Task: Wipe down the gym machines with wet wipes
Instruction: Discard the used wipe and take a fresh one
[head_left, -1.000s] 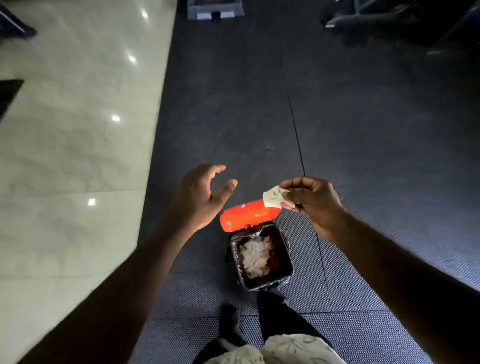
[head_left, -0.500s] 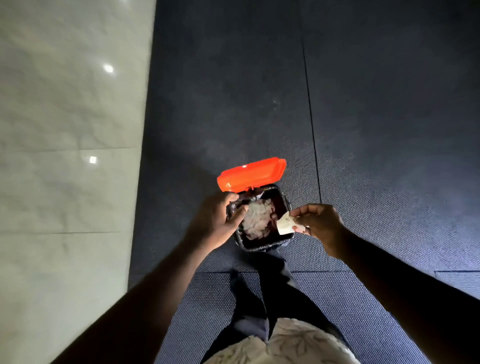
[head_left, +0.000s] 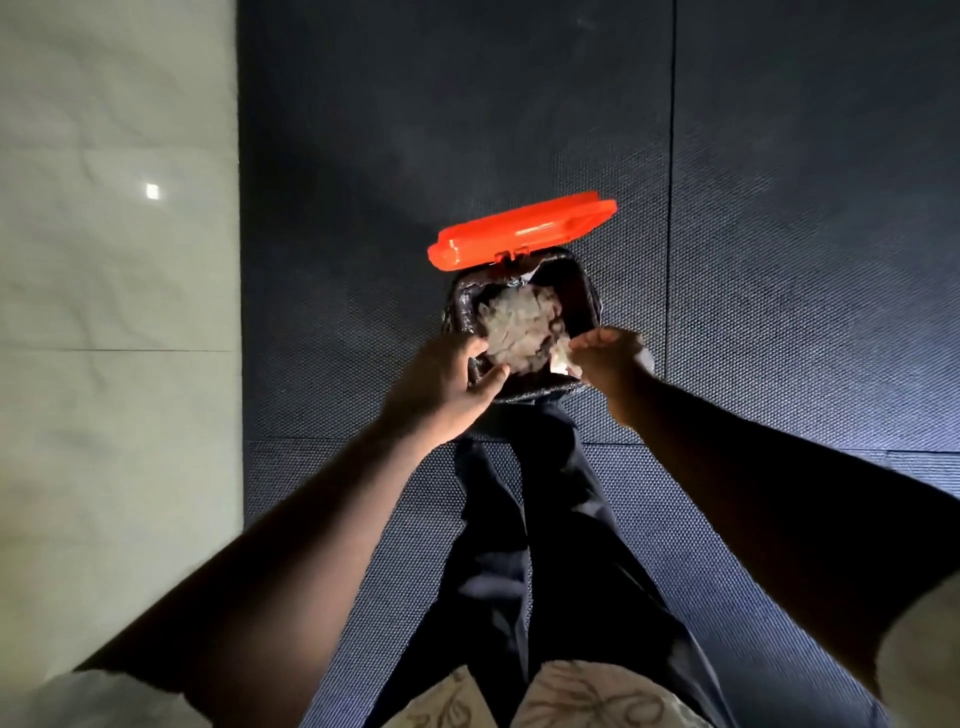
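Over the lined waste bin (head_left: 586, 291), its orange lid (head_left: 519, 231) up, the right hand (head_left: 608, 361) has dropped to the mouth, pinching the used wipe (head_left: 560, 362) just inside. The left hand (head_left: 447, 382) still grips the rim. Release seems next; more wiping needs a fresh wipe.

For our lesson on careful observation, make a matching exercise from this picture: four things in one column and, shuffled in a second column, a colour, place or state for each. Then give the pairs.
Things
1. lid
2. left hand
3. right hand
4. crumpled wipes

States
A. lying inside the bin
B. orange, raised open
C. holding the bin's near rim
D. pinching a pale wipe over the bin

Pairs: 1-B, 2-C, 3-D, 4-A
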